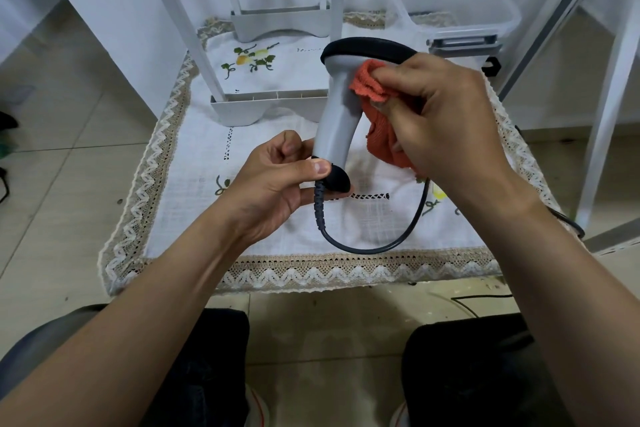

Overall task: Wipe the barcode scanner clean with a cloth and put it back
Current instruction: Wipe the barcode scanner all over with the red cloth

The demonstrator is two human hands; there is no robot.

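The left hand point(277, 180) grips the base of the scanner point(341, 104), holding it upright above the table point(242, 239). The right hand point(446, 114), just right of the scanner's neck, pinches the cloth point(372, 87) against it.

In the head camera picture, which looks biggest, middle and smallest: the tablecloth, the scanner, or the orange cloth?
1. tablecloth, by far the largest.
2. scanner.
3. orange cloth, though the right hand hides part of it, so that is less sure.

Home-like room: embroidered lace-edged tablecloth point(277, 225), white plastic rack point(270, 104), tiled floor point(62, 135).
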